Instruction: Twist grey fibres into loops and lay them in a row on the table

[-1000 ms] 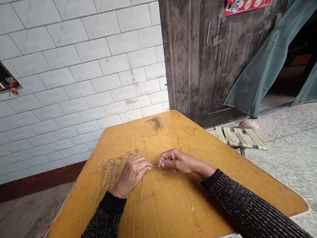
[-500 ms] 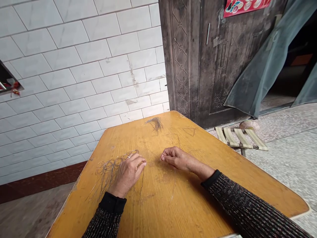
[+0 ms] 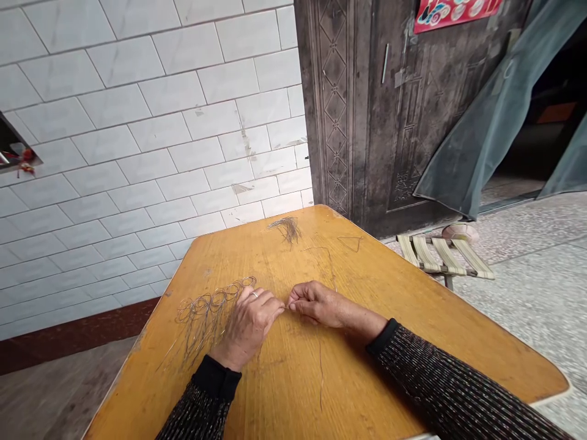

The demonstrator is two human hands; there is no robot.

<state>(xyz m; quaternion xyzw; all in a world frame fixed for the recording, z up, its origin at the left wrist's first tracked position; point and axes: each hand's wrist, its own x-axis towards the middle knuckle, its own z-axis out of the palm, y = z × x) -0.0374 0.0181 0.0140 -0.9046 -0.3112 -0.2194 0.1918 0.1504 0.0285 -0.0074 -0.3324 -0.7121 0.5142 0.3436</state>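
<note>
Fingertips pinched, my left hand [image 3: 254,319] and my right hand [image 3: 315,304] meet low over the middle of the wooden table [image 3: 284,397]. Both are closed on a thin wire [image 3: 321,376], most of which the fingers hide; one length of it shows below my right hand. To the left, partly under my left hand, lies a row of wires with looped ends [image 3: 217,299], their long tails pointing toward me. Another bent wire [image 3: 329,260] runs on the tabletop just beyond my right hand.
A bundle of fine loose wires [image 3: 290,228] lies at the table's far end, with a triangular bent wire [image 3: 351,242] to its right. Beyond are a tiled wall [image 3: 192,122] and a dark carved door [image 3: 367,122]. A strap-seat folding stool [image 3: 444,256] stands right of the table.
My hands have come together from a small gap until the fingertips nearly touch. My left hand moved right, uncovering more wire loops; my right hand moved slightly left and nearer me.
</note>
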